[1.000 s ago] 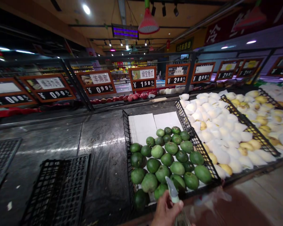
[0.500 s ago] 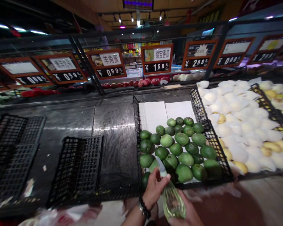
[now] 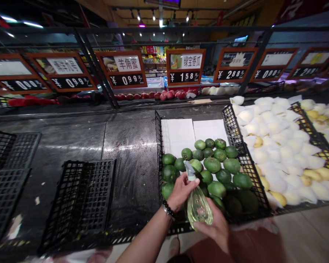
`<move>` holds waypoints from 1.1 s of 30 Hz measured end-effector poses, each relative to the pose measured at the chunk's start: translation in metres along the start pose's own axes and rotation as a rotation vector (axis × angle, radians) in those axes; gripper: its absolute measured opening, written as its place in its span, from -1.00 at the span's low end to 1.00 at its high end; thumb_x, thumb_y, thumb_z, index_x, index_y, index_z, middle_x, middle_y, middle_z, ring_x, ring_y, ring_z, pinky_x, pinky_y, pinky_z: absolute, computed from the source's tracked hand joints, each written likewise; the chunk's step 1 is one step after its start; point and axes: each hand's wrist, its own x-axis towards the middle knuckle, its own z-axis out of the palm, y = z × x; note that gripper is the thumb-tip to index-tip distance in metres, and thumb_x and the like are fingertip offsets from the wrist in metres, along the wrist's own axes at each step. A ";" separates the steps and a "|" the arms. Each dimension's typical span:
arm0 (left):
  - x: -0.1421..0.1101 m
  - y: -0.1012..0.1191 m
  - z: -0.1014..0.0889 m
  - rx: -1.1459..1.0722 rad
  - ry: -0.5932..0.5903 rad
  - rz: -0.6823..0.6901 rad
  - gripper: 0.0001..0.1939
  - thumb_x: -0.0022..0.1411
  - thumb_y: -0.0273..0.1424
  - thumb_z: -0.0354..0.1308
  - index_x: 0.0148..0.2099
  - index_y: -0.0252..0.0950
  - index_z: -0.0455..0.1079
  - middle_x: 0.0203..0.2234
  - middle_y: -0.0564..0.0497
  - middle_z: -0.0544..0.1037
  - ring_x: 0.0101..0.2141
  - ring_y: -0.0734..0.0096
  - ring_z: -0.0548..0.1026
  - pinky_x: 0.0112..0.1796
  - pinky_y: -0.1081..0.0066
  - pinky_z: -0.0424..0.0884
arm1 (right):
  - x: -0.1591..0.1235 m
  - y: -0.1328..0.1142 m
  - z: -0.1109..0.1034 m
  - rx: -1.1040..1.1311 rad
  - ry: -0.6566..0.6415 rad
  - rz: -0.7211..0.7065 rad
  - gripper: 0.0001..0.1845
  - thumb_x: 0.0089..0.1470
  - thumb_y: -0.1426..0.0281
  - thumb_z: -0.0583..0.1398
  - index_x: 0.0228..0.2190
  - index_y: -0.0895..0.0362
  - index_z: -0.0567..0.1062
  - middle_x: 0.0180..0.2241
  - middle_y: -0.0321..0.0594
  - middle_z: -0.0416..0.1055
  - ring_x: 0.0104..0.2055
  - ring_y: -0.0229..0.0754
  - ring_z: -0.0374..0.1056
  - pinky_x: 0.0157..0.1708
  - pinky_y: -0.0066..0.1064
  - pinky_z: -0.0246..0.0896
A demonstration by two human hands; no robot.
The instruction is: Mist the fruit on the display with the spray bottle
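A clear yellow-green spray bottle with a grey nozzle is held in both hands above the near part of a black crate. My left hand, wearing a dark bead bracelet, grips it at the neck just under the spray head. Cupped round the lower body from the right is my right hand. Green melons lie in rows beneath and beyond the bottle, which hides some of them. White sheets line the back of the crate.
To the right lie pale fruits in white foam nets. A black plastic crate stands left on the dark perforated shelf. Price signs hang along a rail at the back, with red fruit beyond.
Both hands have lifted the spray bottle forward and up over the melons, and more of the left forearm shows. The view has shifted slightly.
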 end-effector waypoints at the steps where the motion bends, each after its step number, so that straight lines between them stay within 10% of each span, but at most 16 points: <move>1: 0.009 0.003 0.006 0.002 -0.028 0.001 -0.43 0.20 0.07 0.56 -0.12 -0.30 0.52 -0.30 0.05 0.53 -0.29 0.39 0.43 -0.19 0.36 0.32 | 0.002 -0.002 -0.006 -0.020 0.035 -0.011 -0.15 0.05 0.04 0.51 0.27 0.07 0.47 0.06 -0.03 0.65 0.10 0.25 0.58 0.18 0.04 0.50; 14: 0.090 0.020 0.132 0.149 -0.343 0.021 -0.38 0.10 0.17 0.55 -0.29 -0.24 0.41 -0.45 0.15 0.37 -0.40 0.46 0.25 -0.34 0.39 0.13 | -0.010 0.003 -0.098 -0.225 0.506 -0.099 -0.24 0.00 0.10 0.53 0.17 0.10 0.53 -0.01 0.02 0.70 0.00 0.25 0.66 -0.06 -0.05 0.66; 22: 0.047 -0.040 0.172 0.173 -0.441 -0.108 -0.40 0.06 0.09 0.61 -0.24 -0.23 0.41 -0.48 0.19 0.37 -0.45 0.48 0.22 -0.40 0.38 0.09 | -0.081 0.040 -0.122 -0.226 0.615 -0.082 -0.31 -0.16 0.11 0.59 -0.01 0.12 0.67 -0.18 -0.02 0.72 -0.15 0.28 0.67 -0.19 -0.06 0.69; 25: 0.022 -0.068 0.176 0.153 -0.468 -0.166 -0.39 0.05 0.08 0.62 -0.21 -0.23 0.43 -0.44 0.17 0.40 -0.42 0.47 0.28 -0.36 0.38 0.17 | -0.113 0.038 -0.114 -0.186 0.628 0.001 -0.44 0.18 0.07 0.54 0.06 0.12 0.65 -0.06 -0.06 0.68 -0.08 0.12 0.65 -0.07 -0.07 0.68; 29: -0.014 -0.099 0.173 0.121 -0.440 -0.220 -0.29 0.04 0.21 0.57 -0.39 -0.20 0.25 -0.49 0.19 0.27 -0.42 0.49 0.19 -0.34 0.36 0.12 | -0.148 0.035 -0.099 -0.145 0.584 0.078 -0.62 0.50 0.09 0.36 0.13 0.09 0.61 0.10 -0.09 0.59 0.02 0.00 0.59 0.02 -0.09 0.65; 33: -0.051 -0.115 0.149 0.102 -0.339 -0.272 -0.32 0.10 0.22 0.55 -0.26 -0.25 0.37 -0.40 0.13 0.38 -0.35 0.45 0.28 -0.25 0.35 0.21 | -0.162 0.051 -0.087 -0.083 0.501 0.141 -0.52 0.22 0.04 0.52 0.03 0.02 0.64 -0.05 -0.08 0.66 0.00 0.17 0.61 -0.01 0.06 0.66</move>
